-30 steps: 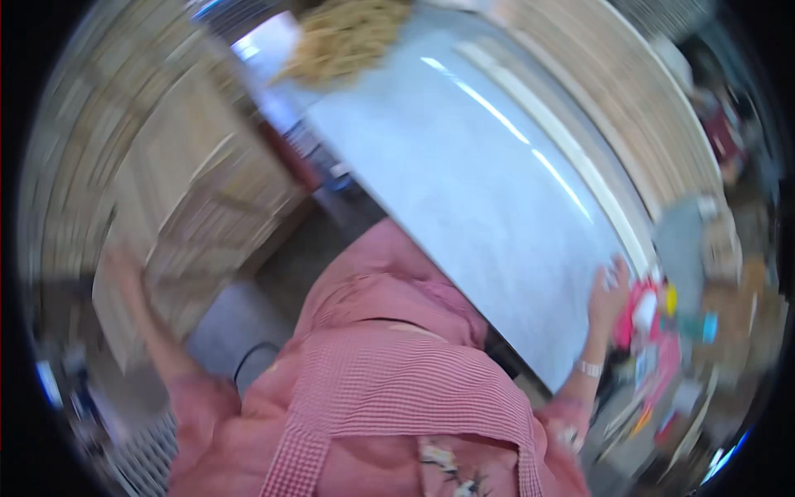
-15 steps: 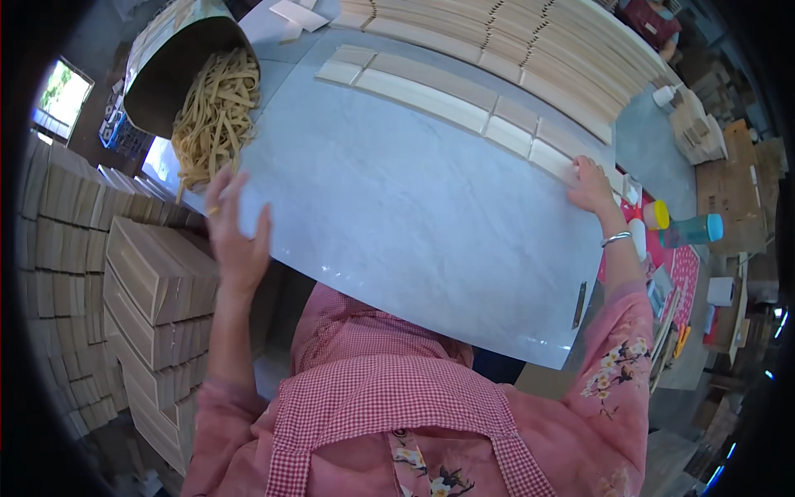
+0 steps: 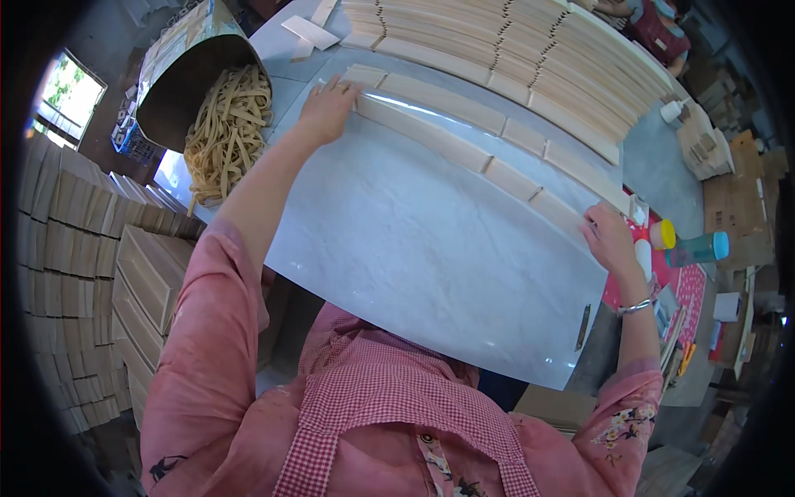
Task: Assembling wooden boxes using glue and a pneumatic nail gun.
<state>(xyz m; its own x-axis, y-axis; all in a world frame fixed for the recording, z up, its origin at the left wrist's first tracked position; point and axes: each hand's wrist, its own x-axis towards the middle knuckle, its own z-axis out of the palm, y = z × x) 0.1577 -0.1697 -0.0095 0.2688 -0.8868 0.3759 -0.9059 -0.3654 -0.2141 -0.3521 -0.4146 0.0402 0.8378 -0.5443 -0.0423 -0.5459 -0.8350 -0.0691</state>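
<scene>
A long, thin pale wooden strip, crossed by several dark joint lines, slants over the glossy white marble-look board. My left hand has its fingers closed on the strip's far-left end. At the right end, my right hand grips it between bent fingers and thumb. The strip seems tilted on its edge, though the undersides of both grips are hidden. Just beyond lies a second, similar wooden strip, apart from the first.
A big stack of wooden strips fills the far side. A tipped bucket spills tan bands at left. Wooden trays are piled left of me. Yellow-lidded and teal containers stand right. A co-worker sits beyond.
My left hand has moved from beside the tan bands to the strip's left end. The nearer strip has come toward me, away from the one behind, with my right hand shifting slightly nearer.
</scene>
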